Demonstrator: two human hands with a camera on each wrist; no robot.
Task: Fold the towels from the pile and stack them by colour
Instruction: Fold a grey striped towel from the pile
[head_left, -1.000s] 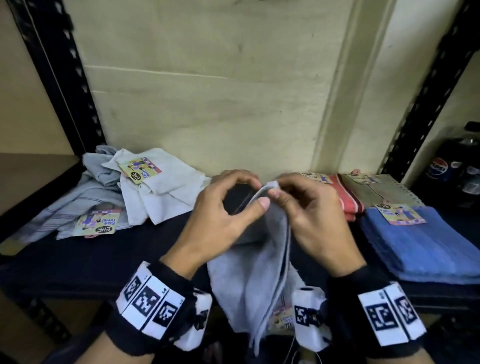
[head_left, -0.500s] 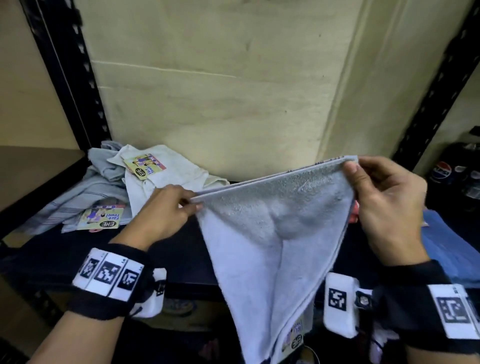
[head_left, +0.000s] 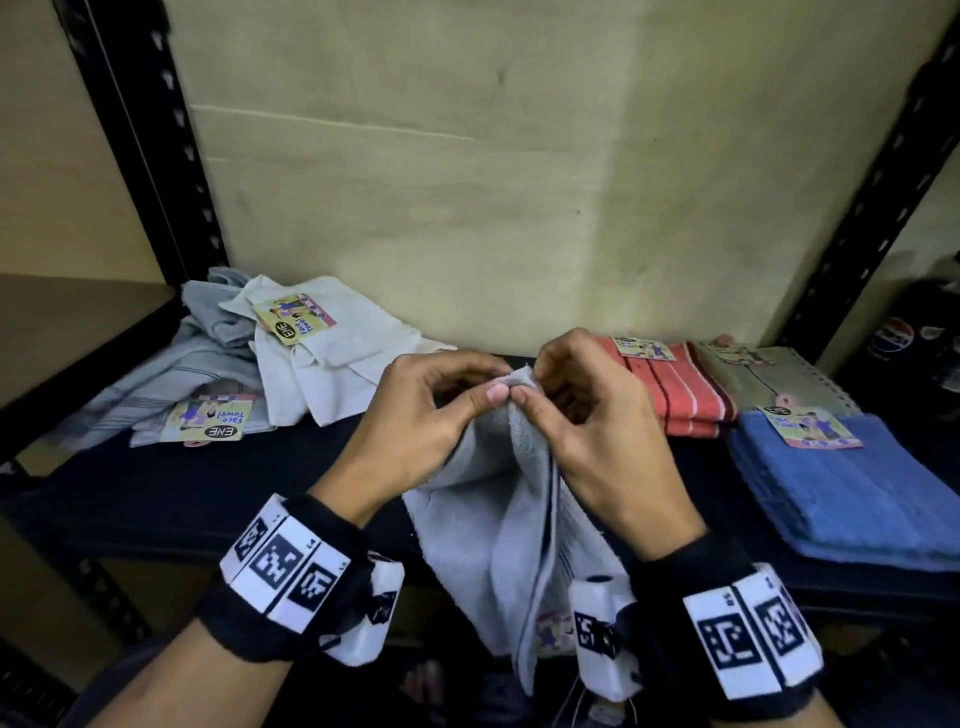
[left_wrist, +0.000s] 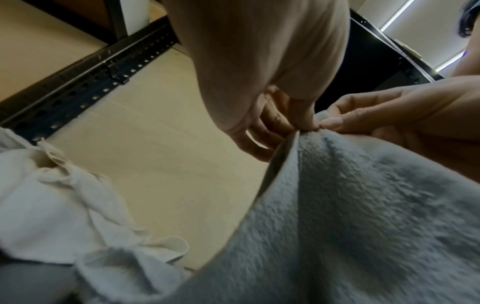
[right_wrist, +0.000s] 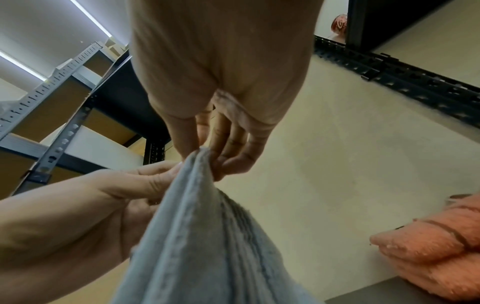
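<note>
Together, left hand (head_left: 415, 415) and right hand (head_left: 592, 415) fingers pinch the hanging grey towel's (head_left: 498, 530) top corners.

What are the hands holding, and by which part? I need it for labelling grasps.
Both the left hand and the right hand pinch the grey towel at its top edge, grips side by side.

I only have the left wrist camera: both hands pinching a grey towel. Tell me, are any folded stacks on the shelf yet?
Observer: Yes, at the right end of the shelf: a red striped towel, an olive towel beside it, a blue towel in front.
Operator: Any grey stack?
Observer: None visible. The grey towel hangs from the left hand and right hand past the shelf's front edge.
Operator: What's left in the pile?
Observer: A white towel crumpled over a pale striped towel, both with labels.
</note>
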